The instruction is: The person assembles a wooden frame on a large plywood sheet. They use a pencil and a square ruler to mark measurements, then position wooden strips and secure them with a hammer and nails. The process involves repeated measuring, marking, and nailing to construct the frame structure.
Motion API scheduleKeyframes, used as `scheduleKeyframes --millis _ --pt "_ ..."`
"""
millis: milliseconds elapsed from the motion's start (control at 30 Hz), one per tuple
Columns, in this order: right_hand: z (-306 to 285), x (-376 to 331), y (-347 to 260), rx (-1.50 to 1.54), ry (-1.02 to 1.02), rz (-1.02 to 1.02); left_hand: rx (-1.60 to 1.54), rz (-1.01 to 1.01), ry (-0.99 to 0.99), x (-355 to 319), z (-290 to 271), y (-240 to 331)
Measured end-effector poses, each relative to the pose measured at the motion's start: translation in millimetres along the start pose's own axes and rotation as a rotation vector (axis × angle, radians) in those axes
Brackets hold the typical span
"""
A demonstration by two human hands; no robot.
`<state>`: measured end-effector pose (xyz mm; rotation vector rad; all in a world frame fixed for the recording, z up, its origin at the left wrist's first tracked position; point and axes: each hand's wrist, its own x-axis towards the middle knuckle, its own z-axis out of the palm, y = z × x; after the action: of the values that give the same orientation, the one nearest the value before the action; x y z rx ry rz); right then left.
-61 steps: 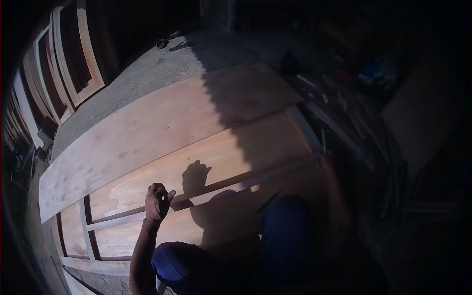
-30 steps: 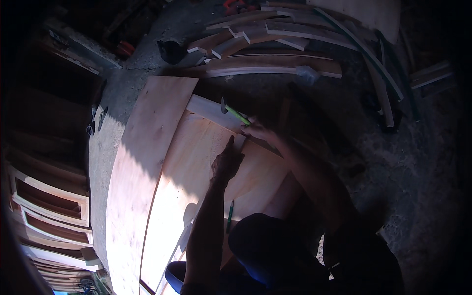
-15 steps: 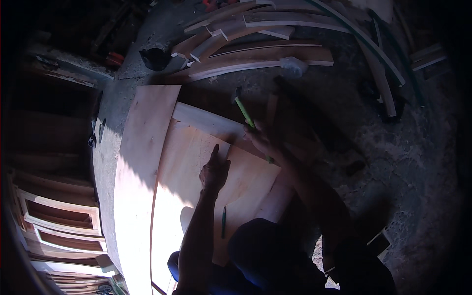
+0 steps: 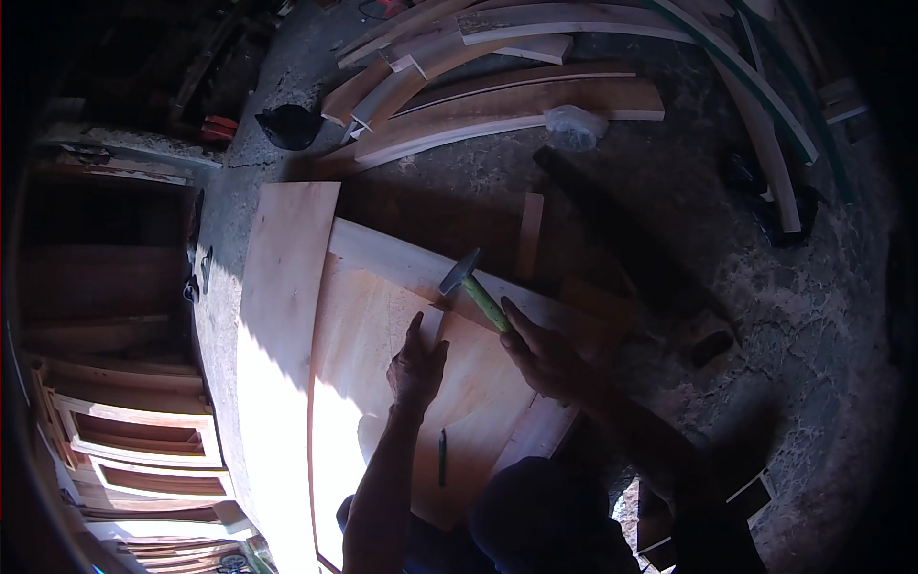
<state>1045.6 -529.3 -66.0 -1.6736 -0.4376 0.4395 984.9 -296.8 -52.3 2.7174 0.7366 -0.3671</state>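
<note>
My right hand (image 4: pixel 550 362) is wrapped round the green handle of a hammer (image 4: pixel 486 304). The hammer's dark head is over the pale rail at the far edge of a plywood panel (image 4: pixel 368 287). My left hand (image 4: pixel 417 368) rests on this panel, its thumb and fingers closed on the sides of a small pale wood block (image 4: pixel 431 325). The block's far end lies close to the rail, just below the hammer head. A green pencil (image 4: pixel 442 457) lies on the panel, nearer to me. Whether a nail is under the hammer, I cannot tell.
A long plywood board (image 4: pixel 287 277) lies along the left, partly in bright sun. Beyond the panel, a handsaw (image 4: pixel 631 239) lies on the concrete floor near a clear plastic bag (image 4: pixel 575 127). Stacked planks (image 4: pixel 535 105) are at the back, wooden frames (image 4: pixel 143 426) at the left.
My right hand has swung the hammer down and nearer, bringing its head from beyond the rail to over it. My left hand stays at the block. The view has shifted slightly.
</note>
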Motion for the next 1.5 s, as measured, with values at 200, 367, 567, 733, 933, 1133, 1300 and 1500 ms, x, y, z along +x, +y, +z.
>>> scheduleKeyframes --millis 200,367,567,733,933,1133,1300,1500 --pt "-4 15 -12 0.040 -0.102 0.195 -0.026 0.023 -0.014 4 -1 -8" --pt "-22 22 -18 -0.134 -0.447 0.352 -0.038 0.026 -0.008 3 0 -8" --pt "-11 22 -3 -0.267 -0.053 -0.102 -0.046 -0.005 -0.049 2 -6 -4" --pt "-32 33 -17 -0.353 -0.283 0.116 -0.084 -0.053 -0.140 3 -11 -2" --pt "-32 47 -42 -0.186 0.147 -0.005 -0.006 0.019 -0.026 1 -3 -6" --pt "-27 44 -34 -0.435 -0.415 0.160 -0.022 0.071 -0.001 2 -4 -10" --pt "-38 54 -33 -0.604 -0.107 -0.459 -0.080 0.022 -0.127 8 -7 -16" --pt "-36 55 -39 -0.026 0.048 0.310 -0.103 0.048 -0.120 12 -1 -23"
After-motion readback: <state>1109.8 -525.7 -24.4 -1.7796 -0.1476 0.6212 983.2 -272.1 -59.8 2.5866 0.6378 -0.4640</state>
